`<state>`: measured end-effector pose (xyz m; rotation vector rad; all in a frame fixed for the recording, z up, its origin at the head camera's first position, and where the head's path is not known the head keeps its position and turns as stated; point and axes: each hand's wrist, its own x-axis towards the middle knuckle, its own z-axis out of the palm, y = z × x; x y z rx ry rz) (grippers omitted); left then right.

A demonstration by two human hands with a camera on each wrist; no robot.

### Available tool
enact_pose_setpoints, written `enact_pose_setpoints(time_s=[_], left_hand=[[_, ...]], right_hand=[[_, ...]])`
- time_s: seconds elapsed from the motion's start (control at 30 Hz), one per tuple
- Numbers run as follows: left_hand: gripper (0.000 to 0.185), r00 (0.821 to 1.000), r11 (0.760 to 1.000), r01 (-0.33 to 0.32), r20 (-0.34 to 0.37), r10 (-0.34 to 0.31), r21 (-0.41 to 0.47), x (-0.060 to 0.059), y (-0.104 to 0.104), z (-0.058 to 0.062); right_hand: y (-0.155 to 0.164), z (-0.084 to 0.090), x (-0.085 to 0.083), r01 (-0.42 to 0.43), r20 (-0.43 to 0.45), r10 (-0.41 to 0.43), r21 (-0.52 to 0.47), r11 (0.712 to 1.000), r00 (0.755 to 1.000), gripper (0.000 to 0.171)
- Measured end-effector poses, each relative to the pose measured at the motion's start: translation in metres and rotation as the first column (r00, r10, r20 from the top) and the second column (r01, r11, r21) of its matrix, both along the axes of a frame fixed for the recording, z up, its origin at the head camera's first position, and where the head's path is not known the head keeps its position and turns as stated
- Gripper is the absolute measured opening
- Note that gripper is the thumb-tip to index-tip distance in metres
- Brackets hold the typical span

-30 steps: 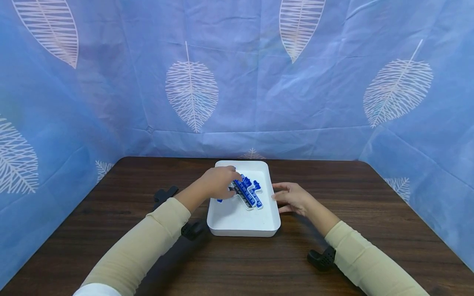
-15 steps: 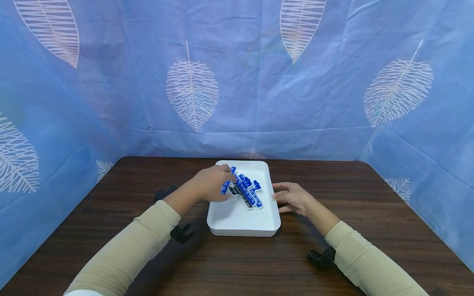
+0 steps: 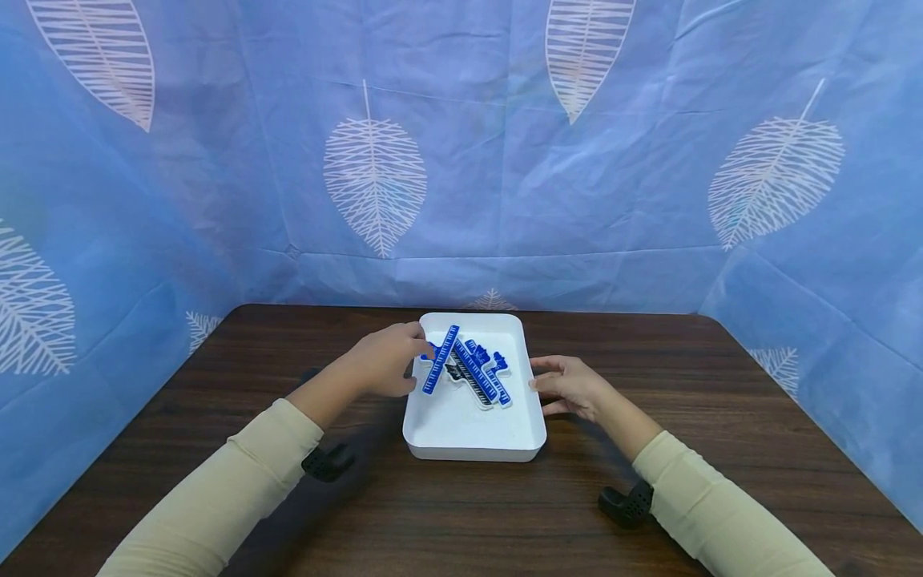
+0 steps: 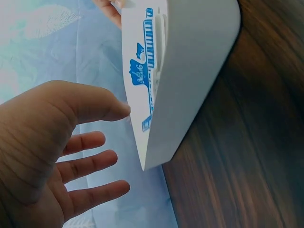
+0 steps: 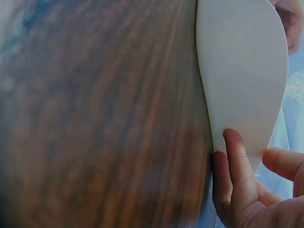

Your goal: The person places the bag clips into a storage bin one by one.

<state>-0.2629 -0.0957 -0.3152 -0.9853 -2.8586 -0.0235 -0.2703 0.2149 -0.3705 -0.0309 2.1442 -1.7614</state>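
Left hand (image 3: 382, 365) has drawn back to the left rim of the white rectangular plastic tray (image 3: 472, 433) on the table, fingers now spread, gripping nothing. The long blue plastic ruler (image 3: 441, 359) it lifted a moment ago lies propped against that rim inside the tray. Right hand (image 3: 570, 385) still steadies the right wall with straight fingers.

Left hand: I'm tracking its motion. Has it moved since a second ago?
Yes. The left hand has drawn back leftward off the white tray, past its left rim.

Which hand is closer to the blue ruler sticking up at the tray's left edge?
Left. The left hand is right at the blue ruler, apparently holding its near end. The right hand rests against the tray on its right side, across the tray from the ruler.
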Motion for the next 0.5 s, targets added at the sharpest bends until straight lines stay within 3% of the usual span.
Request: enact_pose_setpoints(time_s=[0.2, 0.5], left_hand=[[0.039, 1.000, 1.000, -0.007, -0.029, 0.008, 0.019, 0.003, -0.015, -0.002], [0.037, 0.996, 0.992, -0.094, 0.018, 0.092, 0.083, 0.012, -0.038, 0.002]], right_hand=[[0.000, 0.000, 0.000, 0.004, 0.006, -0.004, -0.005, 1.000, 1.000, 0.058], [0.001, 0.000, 0.000, -0.005, -0.001, 0.005, -0.015, 1.000, 1.000, 0.059]])
